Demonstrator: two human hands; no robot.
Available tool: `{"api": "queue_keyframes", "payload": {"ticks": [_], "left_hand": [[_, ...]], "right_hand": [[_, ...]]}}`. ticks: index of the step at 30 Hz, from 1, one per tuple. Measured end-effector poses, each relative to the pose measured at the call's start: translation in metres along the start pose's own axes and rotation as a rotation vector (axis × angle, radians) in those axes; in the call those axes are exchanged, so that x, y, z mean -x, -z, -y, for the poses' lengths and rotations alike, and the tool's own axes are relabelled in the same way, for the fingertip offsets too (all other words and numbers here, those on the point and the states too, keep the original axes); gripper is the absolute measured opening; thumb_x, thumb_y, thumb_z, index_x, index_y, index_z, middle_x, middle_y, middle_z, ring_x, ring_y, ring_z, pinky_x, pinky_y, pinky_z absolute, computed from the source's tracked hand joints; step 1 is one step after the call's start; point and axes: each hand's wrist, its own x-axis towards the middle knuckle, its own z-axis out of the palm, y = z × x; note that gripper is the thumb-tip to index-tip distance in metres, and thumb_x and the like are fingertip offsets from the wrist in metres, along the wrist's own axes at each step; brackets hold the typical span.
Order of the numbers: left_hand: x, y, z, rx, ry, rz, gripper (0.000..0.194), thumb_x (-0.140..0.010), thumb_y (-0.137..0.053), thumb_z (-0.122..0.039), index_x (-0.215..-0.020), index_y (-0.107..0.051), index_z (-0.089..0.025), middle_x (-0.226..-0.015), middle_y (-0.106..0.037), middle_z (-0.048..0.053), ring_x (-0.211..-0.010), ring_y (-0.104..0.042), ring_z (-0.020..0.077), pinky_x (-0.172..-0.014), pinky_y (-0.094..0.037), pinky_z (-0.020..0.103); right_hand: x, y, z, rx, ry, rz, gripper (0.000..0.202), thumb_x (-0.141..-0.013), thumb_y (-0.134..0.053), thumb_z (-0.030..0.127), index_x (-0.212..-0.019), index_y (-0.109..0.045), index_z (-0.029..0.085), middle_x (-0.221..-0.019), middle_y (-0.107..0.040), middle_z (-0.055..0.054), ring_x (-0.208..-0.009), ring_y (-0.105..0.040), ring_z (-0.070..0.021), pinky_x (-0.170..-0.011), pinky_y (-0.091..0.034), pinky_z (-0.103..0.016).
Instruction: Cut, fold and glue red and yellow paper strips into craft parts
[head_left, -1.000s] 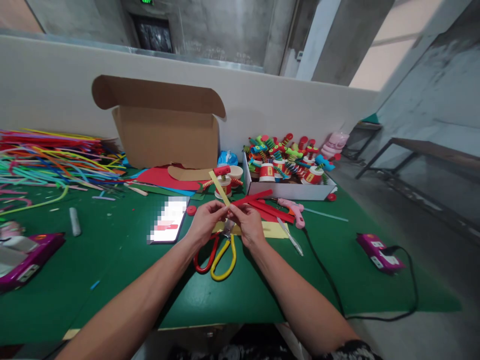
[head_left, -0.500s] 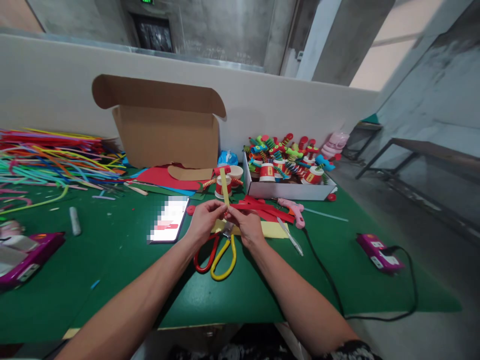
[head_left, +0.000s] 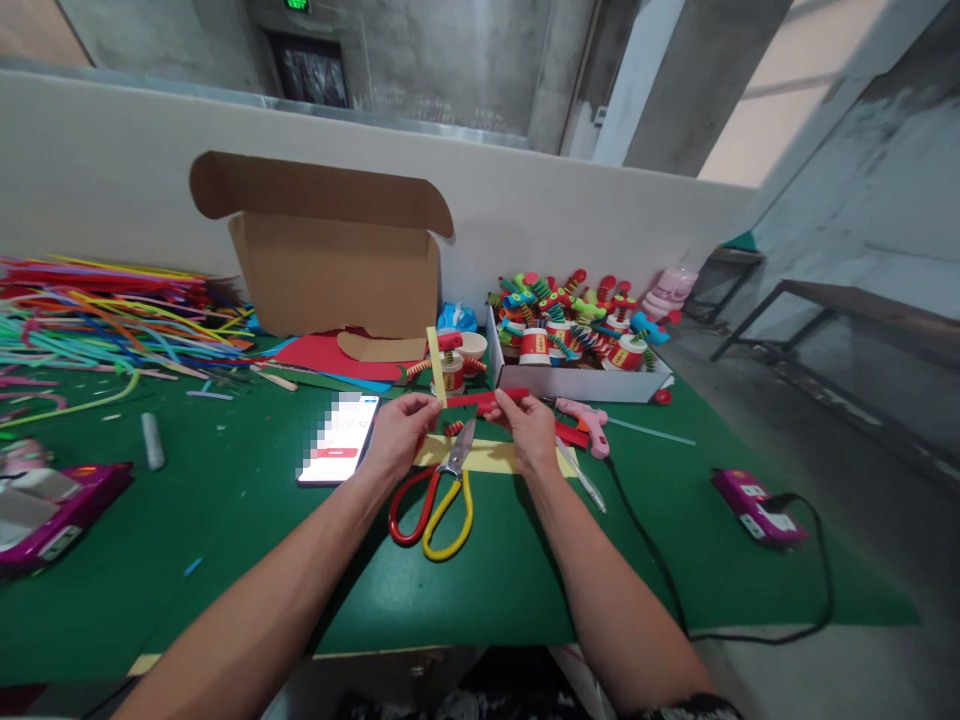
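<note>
Between my hands a red strip [head_left: 471, 399] stretches level, and a yellow strip [head_left: 436, 362] stands upright at its left end, where the two meet. My left hand [head_left: 405, 425] pinches that meeting point. The fingers of my right hand [head_left: 529, 425] are closed on the red strip farther right. Below them, scissors [head_left: 455, 487] with one red and one yellow handle lie on the table, their blades over a pale yellow sheet [head_left: 491, 457]. Just behind my hands stands a cup figure [head_left: 448, 375] with coiled arms.
A white box [head_left: 585, 381] of cup figures stands back right, near a pink glue gun [head_left: 589, 420] with a black cord. At left are a phone [head_left: 341, 440], a marker [head_left: 152, 441], colourful stems [head_left: 112, 320] and a cardboard box [head_left: 337, 270].
My right hand has moved right along the red strip, away from my left hand. The yellow strip has shifted left with my left hand, and the scissor blades are now more exposed.
</note>
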Motion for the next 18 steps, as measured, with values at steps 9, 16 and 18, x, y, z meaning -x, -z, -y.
{"api": "queue_keyframes", "payload": {"ticks": [9,16,18], "left_hand": [[0.002,-0.006,-0.005,0.202,0.057,-0.023,0.033,-0.050,-0.080,-0.036,-0.066,-0.062,-0.013,-0.049,-0.051,-0.003,-0.044,-0.042,0.0053,-0.042,-0.026,0.018],[0.011,-0.013,-0.001,0.128,0.070,0.134,0.032,-0.054,-0.078,-0.037,-0.068,-0.065,-0.012,-0.056,-0.058,0.000,-0.051,-0.049,0.0074,-0.049,-0.036,0.019],[0.011,-0.012,-0.001,0.104,0.065,0.113,0.032,-0.054,-0.078,-0.038,-0.067,-0.064,-0.012,-0.053,-0.056,-0.002,-0.048,-0.046,0.0061,-0.047,-0.033,0.018]], "right_hand": [[0.001,0.001,0.002,-0.228,-0.146,0.064,0.038,-0.059,-0.071,0.052,-0.065,-0.060,0.016,-0.058,-0.062,0.001,-0.050,-0.057,-0.0091,-0.056,-0.050,-0.024],[0.024,-0.020,-0.019,0.006,-0.150,0.222,0.031,-0.054,-0.076,0.041,-0.064,-0.067,0.013,-0.053,-0.063,0.000,-0.049,-0.056,-0.0115,-0.060,-0.048,-0.027],[0.023,-0.019,-0.019,0.012,-0.144,0.171,0.032,-0.053,-0.076,0.042,-0.061,-0.066,0.013,-0.051,-0.062,-0.001,-0.047,-0.056,-0.0122,-0.060,-0.049,-0.028]]}}
